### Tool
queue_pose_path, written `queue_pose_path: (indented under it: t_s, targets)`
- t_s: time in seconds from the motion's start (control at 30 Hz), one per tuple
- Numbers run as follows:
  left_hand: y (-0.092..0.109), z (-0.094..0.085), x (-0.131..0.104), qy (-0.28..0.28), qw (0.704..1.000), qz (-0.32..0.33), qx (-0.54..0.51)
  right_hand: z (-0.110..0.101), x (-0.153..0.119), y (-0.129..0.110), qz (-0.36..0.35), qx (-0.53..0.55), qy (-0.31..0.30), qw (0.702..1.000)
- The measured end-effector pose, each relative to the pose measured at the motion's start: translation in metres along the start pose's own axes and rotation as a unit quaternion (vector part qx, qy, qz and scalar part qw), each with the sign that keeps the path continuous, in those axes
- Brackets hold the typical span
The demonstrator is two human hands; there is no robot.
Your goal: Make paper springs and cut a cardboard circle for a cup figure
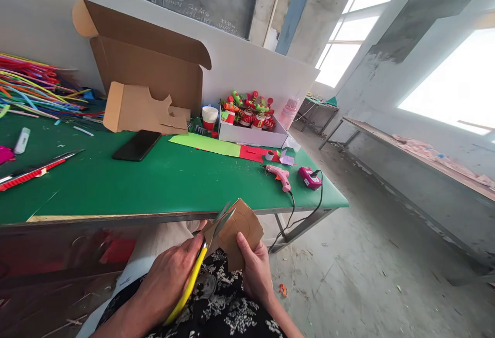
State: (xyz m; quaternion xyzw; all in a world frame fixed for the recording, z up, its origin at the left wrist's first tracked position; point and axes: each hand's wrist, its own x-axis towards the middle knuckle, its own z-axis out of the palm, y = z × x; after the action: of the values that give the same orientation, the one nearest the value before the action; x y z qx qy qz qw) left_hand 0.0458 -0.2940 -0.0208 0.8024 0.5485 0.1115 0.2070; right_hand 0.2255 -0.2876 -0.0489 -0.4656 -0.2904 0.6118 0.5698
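My left hand [172,268] is closed round the yellow handles of a pair of scissors [190,287]. The scissor blades are parted and lie at the upper left part of a brown cardboard piece [242,224], which has a faint curved line on it. My right hand [255,268] grips this cardboard by its lower right side, thumb on top. Both hands are above my lap, in front of the table edge. Part of the left fingers is hidden behind the scissors and the cardboard.
On the green table [185,183] lie a pink glue gun [279,175], a power socket [309,177], a phone [137,145] and a red cutter [34,173]. Behind them stand a white box [251,135] of colourful figures, paper cups [210,117], an opened cardboard box [147,64] and pipe cleaners [34,87].
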Motion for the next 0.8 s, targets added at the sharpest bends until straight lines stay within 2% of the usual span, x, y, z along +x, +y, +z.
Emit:
queue_pose_path:
  t_s: [0.47, 0.8]
  targets:
    - [0.0018, 0.0003, 0.0021, -0.02, 1.0, -0.012, -0.017, 0.0021, -0.0006, 0.0003, -0.005, -0.007, -0.011, 1.0]
    - [0.0029, -0.0011, 0.0033, -0.047, 0.999, -0.022, 0.011, 0.0005, 0.0004, 0.0028, -0.014, -0.011, -0.008, 1.0]
